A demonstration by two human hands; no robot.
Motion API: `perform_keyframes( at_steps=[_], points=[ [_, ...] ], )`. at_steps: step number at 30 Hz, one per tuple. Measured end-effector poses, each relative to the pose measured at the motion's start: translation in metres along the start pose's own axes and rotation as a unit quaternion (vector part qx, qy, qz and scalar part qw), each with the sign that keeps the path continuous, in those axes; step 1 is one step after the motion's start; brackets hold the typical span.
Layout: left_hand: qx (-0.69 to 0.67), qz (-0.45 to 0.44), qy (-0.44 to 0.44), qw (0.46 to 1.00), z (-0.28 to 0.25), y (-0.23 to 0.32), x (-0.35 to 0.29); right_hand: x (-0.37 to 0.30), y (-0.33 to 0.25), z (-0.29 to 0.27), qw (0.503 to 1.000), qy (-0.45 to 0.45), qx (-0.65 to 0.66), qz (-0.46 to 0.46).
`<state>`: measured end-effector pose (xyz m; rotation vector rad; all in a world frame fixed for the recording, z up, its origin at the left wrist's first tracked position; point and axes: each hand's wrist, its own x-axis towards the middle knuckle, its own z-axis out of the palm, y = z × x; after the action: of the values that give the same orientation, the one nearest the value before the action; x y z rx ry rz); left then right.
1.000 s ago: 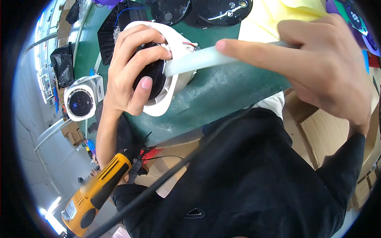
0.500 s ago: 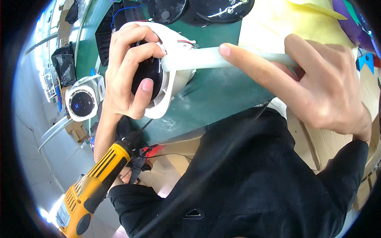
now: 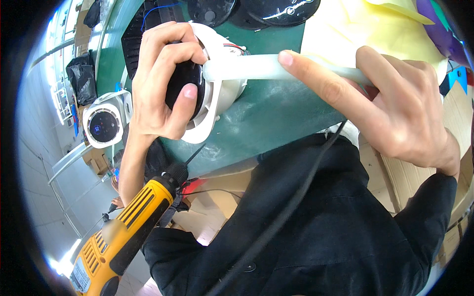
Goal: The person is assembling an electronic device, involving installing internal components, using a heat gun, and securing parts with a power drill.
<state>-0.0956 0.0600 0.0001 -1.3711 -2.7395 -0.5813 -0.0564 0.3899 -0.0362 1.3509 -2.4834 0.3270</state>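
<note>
My left hand point(image 3: 157, 93) is wrapped over a white plastic housing point(image 3: 224, 91) with a glossy black round face point(image 3: 185, 84), tilted on its side above the green table. Fingers and thumb press on the black face near its rim. In my right hand point(image 3: 395, 106) is a pale translucent plastic bar point(image 3: 252, 68) with a rounded end, its index finger stretched along it. The bar's tip touches the seam between black face and white rim, by the left fingertips. A red and black wire pair point(image 3: 234, 47) shows at the housing's back.
A yellow electric screwdriver point(image 3: 133, 212) with a thin bit hangs at lower left, its black cable point(image 3: 296, 197) crossing in front of me. Left stands another white unit point(image 3: 103, 126) with a lit display. Black discs point(image 3: 281, 11) and yellow sheets point(image 3: 345, 29) lie at the back.
The yellow screwdriver has swung slightly right and its cable has shifted into plainer view. The bar and right index finger have moved slightly up and right; both grips stay the same.
</note>
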Motion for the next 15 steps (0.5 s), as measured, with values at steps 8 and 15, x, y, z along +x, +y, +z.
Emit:
perform_keyframes(
  at_steps=[8, 15],
  points=[
    [-0.002, 0.014, 0.011, 1.000, 0.0032, 0.0014, 0.0061, -0.0005, -0.0030, -0.0011, 1.000, -0.006, -0.009, 0.012],
    [0.001, -0.006, 0.026, 1.000, 0.0024, 0.0058, 0.0077, -0.0012, -0.0040, -0.0001, 1.000, 0.000, -0.011, 0.026]
  ],
)
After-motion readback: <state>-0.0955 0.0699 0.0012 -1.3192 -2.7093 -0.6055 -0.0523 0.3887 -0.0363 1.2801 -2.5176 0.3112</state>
